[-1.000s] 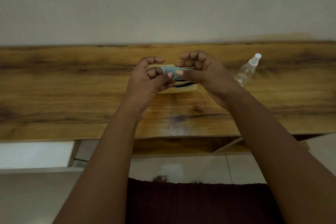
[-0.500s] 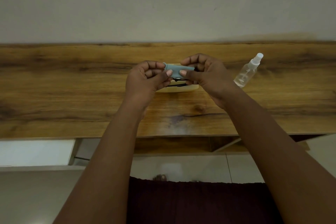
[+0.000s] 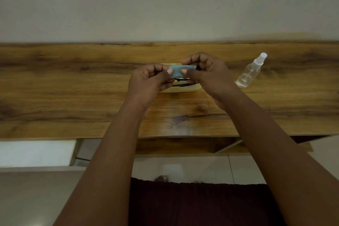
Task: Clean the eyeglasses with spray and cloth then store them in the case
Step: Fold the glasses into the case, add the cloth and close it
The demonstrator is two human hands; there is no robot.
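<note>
Both hands pinch a blue cloth over the eyeglasses, above the case on the desk

Nearest, a dark garment (image 3: 192,203) fills the lower edge; both forearms reach forward over the wooden desk (image 3: 73,97). The left hand (image 3: 146,80) and right hand (image 3: 211,75) meet mid-desk, fingers (image 3: 184,71) curled, pinching the folded blue cloth (image 3: 180,71) between them. The dark eyeglasses (image 3: 180,82) show just beneath the cloth, over the pale case (image 3: 183,89) lying on the desk. Well to the right a clear spray bottle (image 3: 251,72) stands, near the wall (image 3: 165,5)
</note>
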